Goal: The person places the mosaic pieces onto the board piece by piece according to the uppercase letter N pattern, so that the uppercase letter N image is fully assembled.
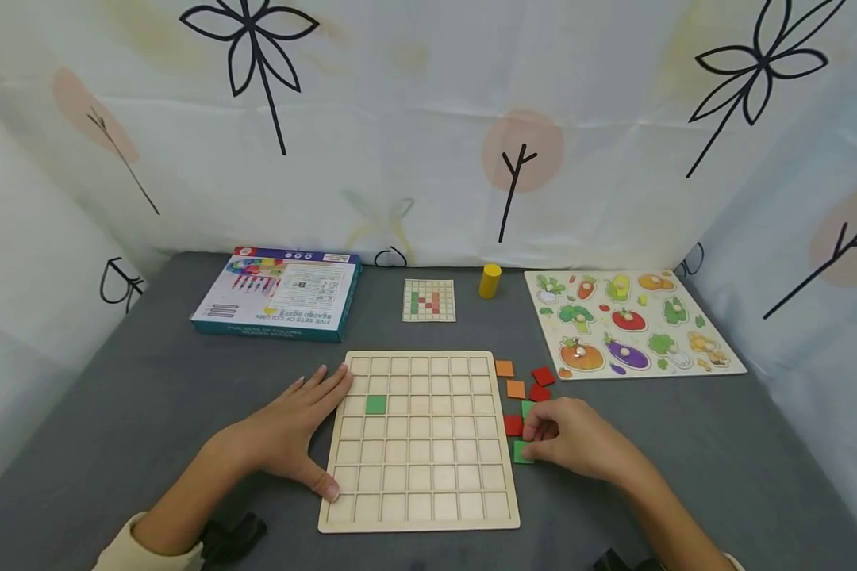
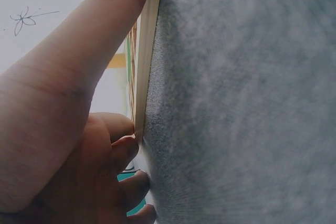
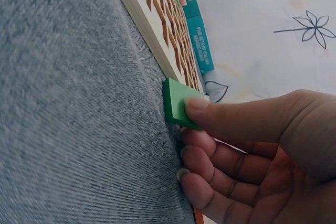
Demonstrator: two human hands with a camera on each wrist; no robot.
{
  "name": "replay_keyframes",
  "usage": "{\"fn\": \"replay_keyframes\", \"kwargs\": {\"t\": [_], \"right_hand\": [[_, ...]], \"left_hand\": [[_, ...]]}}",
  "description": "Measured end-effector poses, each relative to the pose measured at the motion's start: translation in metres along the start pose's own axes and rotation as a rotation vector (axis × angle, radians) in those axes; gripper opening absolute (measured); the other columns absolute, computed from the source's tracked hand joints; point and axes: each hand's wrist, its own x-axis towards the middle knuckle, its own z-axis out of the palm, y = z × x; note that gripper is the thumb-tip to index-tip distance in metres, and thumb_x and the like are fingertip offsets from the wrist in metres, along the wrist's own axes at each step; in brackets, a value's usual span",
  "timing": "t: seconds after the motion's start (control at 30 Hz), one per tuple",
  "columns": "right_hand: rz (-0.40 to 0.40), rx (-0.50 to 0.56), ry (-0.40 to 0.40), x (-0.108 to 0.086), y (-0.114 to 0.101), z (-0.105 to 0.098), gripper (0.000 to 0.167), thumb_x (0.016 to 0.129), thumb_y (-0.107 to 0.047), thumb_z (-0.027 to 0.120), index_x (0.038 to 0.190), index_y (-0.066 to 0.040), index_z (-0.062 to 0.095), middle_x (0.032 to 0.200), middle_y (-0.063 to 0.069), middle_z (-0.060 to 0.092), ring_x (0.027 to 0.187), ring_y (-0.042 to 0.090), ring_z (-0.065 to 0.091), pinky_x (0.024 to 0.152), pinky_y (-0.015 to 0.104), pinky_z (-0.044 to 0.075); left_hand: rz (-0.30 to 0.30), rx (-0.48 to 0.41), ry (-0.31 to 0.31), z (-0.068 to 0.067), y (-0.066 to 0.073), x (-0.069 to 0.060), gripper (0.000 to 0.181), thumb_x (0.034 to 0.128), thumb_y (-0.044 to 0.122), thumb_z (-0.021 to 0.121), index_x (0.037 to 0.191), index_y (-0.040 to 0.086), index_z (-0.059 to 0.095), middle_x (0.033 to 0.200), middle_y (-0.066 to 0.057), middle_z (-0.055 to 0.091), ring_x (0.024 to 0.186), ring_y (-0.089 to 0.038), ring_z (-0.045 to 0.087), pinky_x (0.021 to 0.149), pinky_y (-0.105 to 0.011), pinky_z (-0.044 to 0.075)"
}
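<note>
A wooden grid board (image 1: 428,452) lies on the grey table, with one green tile (image 1: 375,404) in an upper-left cell. The left hand (image 1: 286,436) rests spread along the board's left edge, thumb at the lower corner; in the left wrist view the thumb (image 2: 79,40) touches the board's side (image 2: 144,77). At the board's right edge the right hand (image 1: 578,440) pinches a green tile (image 1: 523,453); the right wrist view shows the thumb on that tile (image 3: 181,103), other fingers curled beneath. Beside it lie another green tile (image 1: 528,408), red tiles (image 1: 513,425) and orange tiles (image 1: 516,389).
Behind the board stand a boxed set (image 1: 278,293) at the left, a small pattern card (image 1: 428,300) and a yellow cylinder (image 1: 489,281). A vegetable picture board (image 1: 632,325) lies at the back right. A printed cloth (image 1: 400,159) hangs behind the table (image 1: 150,381).
</note>
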Motion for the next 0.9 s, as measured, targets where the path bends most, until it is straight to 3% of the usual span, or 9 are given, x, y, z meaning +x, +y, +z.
{"fn": "replay_keyframes", "kwargs": {"t": [0.23,0.47,0.67,0.9], "right_hand": [[0.015,0.079,0.050,0.002,0.000,-0.005,0.008,0.086,-0.005,0.078,0.086,-0.008,0.071,0.073,-0.003,0.063,0.062,0.013,0.060,0.058,0.028,0.052],[0.005,0.177,0.067,0.016,-0.010,-0.001,0.006,0.087,-0.003,0.076,0.087,-0.003,0.071,0.077,0.002,0.067,0.066,0.019,0.066,0.062,0.029,0.057],[-0.041,0.167,0.062,0.036,-0.031,0.010,0.003,0.088,-0.004,0.076,0.087,-0.005,0.073,0.076,0.000,0.066,0.063,0.016,0.061,0.057,0.028,0.051],[-0.072,0.171,0.019,0.066,-0.059,0.034,0.004,0.086,-0.002,0.075,0.084,-0.004,0.072,0.075,-0.003,0.064,0.063,0.011,0.062,0.060,0.028,0.050]], "left_hand": [[-0.001,0.003,-0.005,0.000,0.001,0.000,0.142,0.0597,0.078,0.079,0.161,0.002,0.014,0.166,-0.016,0.009,0.150,-0.044,0.004,0.114,-0.066,0.008],[-0.005,0.006,-0.003,0.000,0.001,-0.001,0.142,0.0597,0.077,0.080,0.161,0.002,0.014,0.166,-0.017,0.008,0.150,-0.044,0.004,0.114,-0.066,0.009],[-0.010,0.008,-0.006,0.000,0.001,-0.001,0.142,0.0597,0.078,0.079,0.161,0.003,0.014,0.166,-0.016,0.008,0.150,-0.045,0.004,0.114,-0.066,0.009],[0.001,0.026,0.000,0.002,-0.002,0.000,0.142,0.0601,0.078,0.079,0.160,0.002,0.014,0.166,-0.017,0.009,0.149,-0.046,0.005,0.114,-0.067,0.010]]}}
